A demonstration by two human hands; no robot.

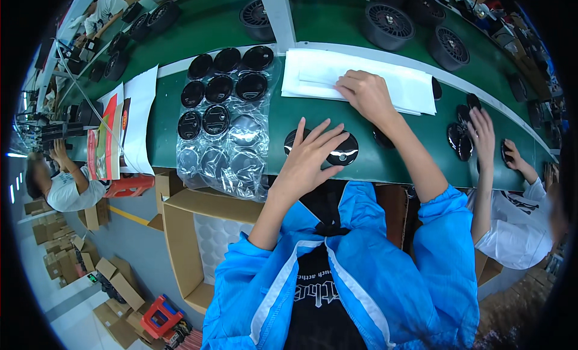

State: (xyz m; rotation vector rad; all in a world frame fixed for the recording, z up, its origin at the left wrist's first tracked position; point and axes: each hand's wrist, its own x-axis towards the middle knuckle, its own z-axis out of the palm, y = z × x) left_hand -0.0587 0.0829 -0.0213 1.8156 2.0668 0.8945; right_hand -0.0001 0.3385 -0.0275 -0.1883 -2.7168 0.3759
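My left hand [311, 154] lies with fingers spread over two glossy black round caps [345, 152] on the green table, covering part of both. My right hand [366, 92] is at a stack of white sheets [415, 91], its fingers curled and pinched at the edge of a top sheet. Another black cap [382, 138] shows partly beside my right forearm. Left of my hands, a clear plastic blister tray [241, 160] holds several black caps [218, 88] in its upper rows; its lower pockets hold no black caps.
An open cardboard box [180, 247] stands below the table edge. At the right, a co-worker's hands [481, 130] are near several black caps [460, 139]. Black wheel-like parts [388, 26] lie beyond the white rail [361, 55]. A white post [278, 18] rises behind the tray.
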